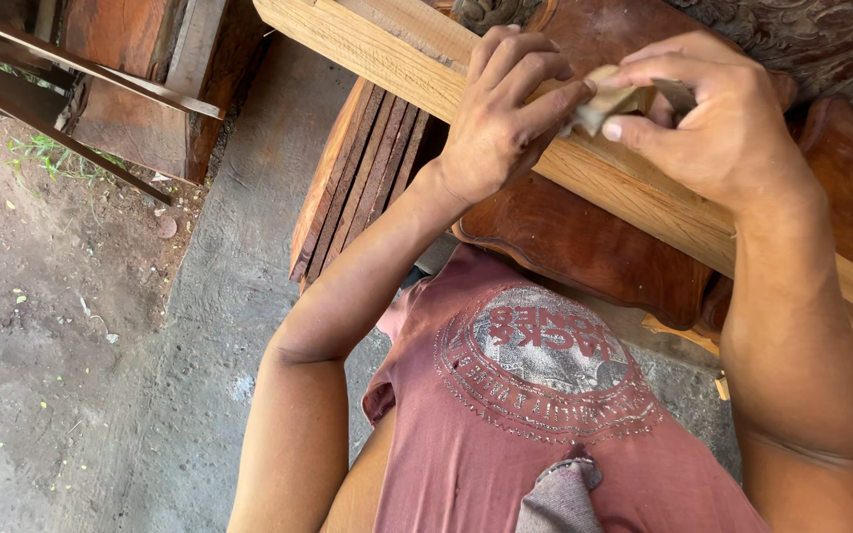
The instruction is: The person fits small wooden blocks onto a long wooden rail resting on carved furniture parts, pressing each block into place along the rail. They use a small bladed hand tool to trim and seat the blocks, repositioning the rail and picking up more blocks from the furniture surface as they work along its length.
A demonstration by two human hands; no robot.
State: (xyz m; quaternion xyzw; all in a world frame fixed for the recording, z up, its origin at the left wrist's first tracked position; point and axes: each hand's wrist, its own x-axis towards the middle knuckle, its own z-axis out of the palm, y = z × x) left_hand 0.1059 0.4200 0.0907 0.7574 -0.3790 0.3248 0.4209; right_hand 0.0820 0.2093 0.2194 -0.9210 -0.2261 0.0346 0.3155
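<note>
My left hand and my right hand meet over a long pale wooden beam that runs from upper left to lower right. Both hands pinch a small pale wooden block wrapped in what looks like sandpaper, held just above the beam's top. My left fingers grip its left end, my right thumb and fingers close over its right end. Below the beam lies a dark reddish carved wooden panel.
A stack of thin dark boards leans left of the panel. More planks and a wooden frame stand at the upper left. A concrete floor and bare dirt ground lie to the left. My reddish printed shirt fills the bottom.
</note>
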